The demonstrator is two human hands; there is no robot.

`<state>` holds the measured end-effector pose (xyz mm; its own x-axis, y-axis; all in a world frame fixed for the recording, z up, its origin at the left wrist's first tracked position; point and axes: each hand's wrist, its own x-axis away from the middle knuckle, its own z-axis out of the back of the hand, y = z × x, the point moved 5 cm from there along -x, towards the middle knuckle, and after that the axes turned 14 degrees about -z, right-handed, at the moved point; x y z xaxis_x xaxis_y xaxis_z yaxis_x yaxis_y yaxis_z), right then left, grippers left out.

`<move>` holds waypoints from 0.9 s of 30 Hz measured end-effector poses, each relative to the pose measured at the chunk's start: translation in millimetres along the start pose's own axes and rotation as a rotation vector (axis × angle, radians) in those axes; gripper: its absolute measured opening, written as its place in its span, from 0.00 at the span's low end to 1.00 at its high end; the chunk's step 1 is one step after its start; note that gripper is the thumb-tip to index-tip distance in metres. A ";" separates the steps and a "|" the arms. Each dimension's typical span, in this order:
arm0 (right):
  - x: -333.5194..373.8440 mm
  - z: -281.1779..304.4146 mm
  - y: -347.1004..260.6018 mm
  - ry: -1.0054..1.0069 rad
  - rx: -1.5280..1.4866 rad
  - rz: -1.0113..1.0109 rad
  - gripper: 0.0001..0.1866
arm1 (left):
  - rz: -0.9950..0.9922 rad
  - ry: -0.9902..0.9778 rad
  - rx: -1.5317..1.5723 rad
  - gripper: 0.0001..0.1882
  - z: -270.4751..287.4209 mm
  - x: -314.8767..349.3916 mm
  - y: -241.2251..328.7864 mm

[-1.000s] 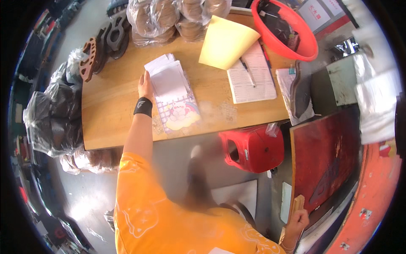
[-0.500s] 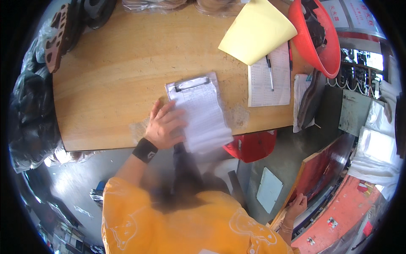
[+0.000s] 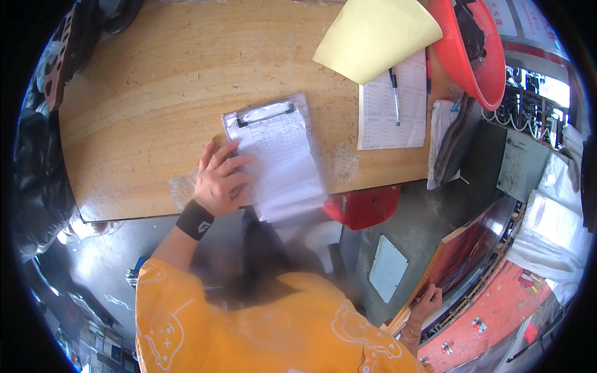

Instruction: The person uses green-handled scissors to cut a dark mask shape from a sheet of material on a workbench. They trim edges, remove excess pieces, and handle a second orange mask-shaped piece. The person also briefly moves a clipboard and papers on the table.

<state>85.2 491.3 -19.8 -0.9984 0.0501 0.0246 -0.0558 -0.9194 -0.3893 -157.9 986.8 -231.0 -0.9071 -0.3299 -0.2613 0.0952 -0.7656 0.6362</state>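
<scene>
A clipboard (image 3: 300,105) with a metal clip lies tilted at the table's front edge. Its stack of printed sheets (image 3: 283,168) reaches past that edge at the bottom. My left hand (image 3: 222,179), with a dark wristband, rests along the left side of the sheets. Its fingers are stretched and spread, the tips touching the paper. Far to the right and lower down, my right hand (image 3: 427,303) is by the wooden edge of a dark red panel (image 3: 460,255). Its fingers are curled together, and whatever they may hold is hidden.
On the wooden table (image 3: 149,112), a yellow sheet (image 3: 379,37) partly covers a printed form (image 3: 392,118) with a pen (image 3: 395,96) on it. A red basket (image 3: 491,68) stands at the far right. A red stool (image 3: 367,206) sits beneath the front edge. Dark plastic-wrapped bundles (image 3: 40,180) line the left.
The view has shifted a little, so the clipboard and my left hand appear farther left. The lower ends of the sheets look less blurred. Both hands keep nearly the same places on things.
</scene>
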 end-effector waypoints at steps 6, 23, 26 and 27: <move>1.7 -2.4 -8.7 0.024 0.074 0.046 0.18 | -0.005 0.010 0.017 0.08 1.1 -1.0 1.1; 1.7 -4.3 -12.5 -0.028 -0.006 -0.010 0.18 | -0.020 0.027 -0.029 0.08 0.9 -0.6 1.1; 2.2 -3.7 -11.5 -0.035 -0.025 -0.023 0.19 | -0.019 0.030 -0.032 0.08 0.8 -0.7 1.3; 2.2 -3.7 -11.5 -0.041 -0.025 -0.014 0.19 | -0.014 0.027 -0.032 0.08 0.6 -0.7 1.2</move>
<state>83.6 503.4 -18.7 -0.9966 0.0460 0.0680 -0.0701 -0.9087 -0.4114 -157.4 986.5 -229.6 -0.8972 -0.3335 -0.2895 0.0962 -0.7874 0.6089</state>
